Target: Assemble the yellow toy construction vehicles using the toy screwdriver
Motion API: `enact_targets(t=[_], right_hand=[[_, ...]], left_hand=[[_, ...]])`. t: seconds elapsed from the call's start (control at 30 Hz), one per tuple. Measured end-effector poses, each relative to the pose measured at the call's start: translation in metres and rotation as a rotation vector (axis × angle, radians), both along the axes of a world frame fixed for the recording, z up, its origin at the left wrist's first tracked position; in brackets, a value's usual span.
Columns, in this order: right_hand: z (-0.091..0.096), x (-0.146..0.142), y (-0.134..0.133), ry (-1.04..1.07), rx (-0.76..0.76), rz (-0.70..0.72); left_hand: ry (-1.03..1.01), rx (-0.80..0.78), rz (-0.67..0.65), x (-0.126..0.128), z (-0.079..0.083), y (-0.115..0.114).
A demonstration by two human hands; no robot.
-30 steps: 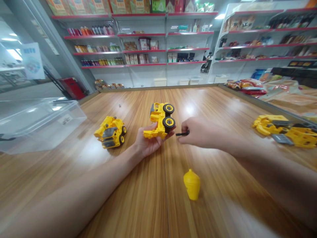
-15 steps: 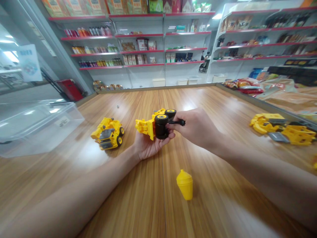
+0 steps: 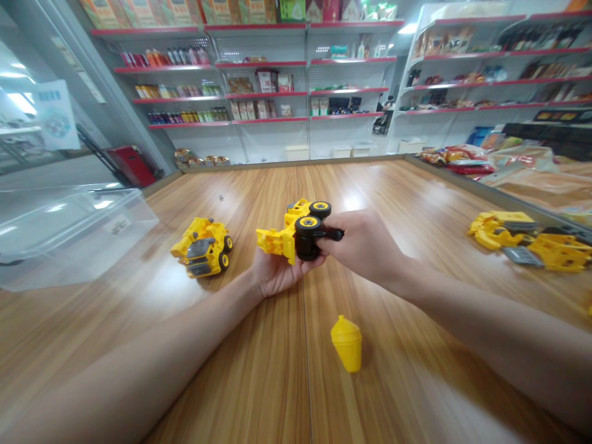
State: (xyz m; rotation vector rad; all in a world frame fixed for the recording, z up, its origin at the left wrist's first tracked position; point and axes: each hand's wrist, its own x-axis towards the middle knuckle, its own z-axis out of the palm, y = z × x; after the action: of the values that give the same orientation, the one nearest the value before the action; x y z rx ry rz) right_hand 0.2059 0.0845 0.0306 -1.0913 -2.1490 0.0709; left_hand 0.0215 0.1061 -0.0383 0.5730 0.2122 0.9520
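Observation:
My left hand (image 3: 280,277) supports a yellow toy truck (image 3: 282,240) from below, above the table. The truck is turned so its underside and black wheels with yellow hubs face right. In my right hand (image 3: 361,237) is a small black screwdriver (image 3: 333,234), its rounded handle end pointing right. Its tip lies against the truck's wheel side and is hidden by the wheels and fingers. A yellow mixer drum (image 3: 348,345) lies on the table in front of my hands. Left of them stands another yellow toy truck (image 3: 203,248) with a grey windscreen.
Yellow and grey toy vehicle parts (image 3: 527,240) lie at the right. A clear plastic box (image 3: 78,237) sits at the left edge. Tiny bits (image 3: 221,198) rest farther back on the wooden table (image 3: 259,382). Packaged goods (image 3: 462,159) lie beyond the right rim; stocked shelves stand behind.
The truck has shifted slightly right and tilted a little in my left hand. My right hand has turned slightly, and the screwdriver's handle end has dipped a little.

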Motion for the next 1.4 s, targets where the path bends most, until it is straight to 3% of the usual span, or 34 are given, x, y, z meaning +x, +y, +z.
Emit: enact_targets(t=[0.27, 0.5, 0.63, 0.9, 1.03, 1.23, 1.4], right_hand=[[-0.007, -0.004, 0.001, 0.141, 0.085, 0.051], [-0.003, -0.004, -0.001, 0.203, -0.027, 0.15], [-0.003, -0.002, 0.0, 0.183, 0.002, 0.258], [0.0, 0.0, -0.006, 0.096, 0.004, 0.301], [0.001, 0.0, -0.008, 0.123, 0.006, 0.288], [-0.001, -0.005, -0.006, 0.151, 0.121, 0.133], [0.001, -0.004, -0.006, 0.165, 0.196, 0.128]], left_hand=[[0.002, 0.011, 0.048, -0.002, -0.004, 0.003], [-0.002, -0.016, 0.006, -0.001, 0.004, -0.002], [-0.026, -0.071, 0.004, -0.002, 0.008, -0.004], [-0.032, -0.131, -0.1, -0.01, 0.005, -0.001], [-0.074, -0.085, -0.124, -0.009, 0.007, -0.004], [-0.089, -0.105, -0.139, -0.01, 0.008, -0.007], [-0.09, -0.112, -0.13, -0.011, 0.007, -0.007]])
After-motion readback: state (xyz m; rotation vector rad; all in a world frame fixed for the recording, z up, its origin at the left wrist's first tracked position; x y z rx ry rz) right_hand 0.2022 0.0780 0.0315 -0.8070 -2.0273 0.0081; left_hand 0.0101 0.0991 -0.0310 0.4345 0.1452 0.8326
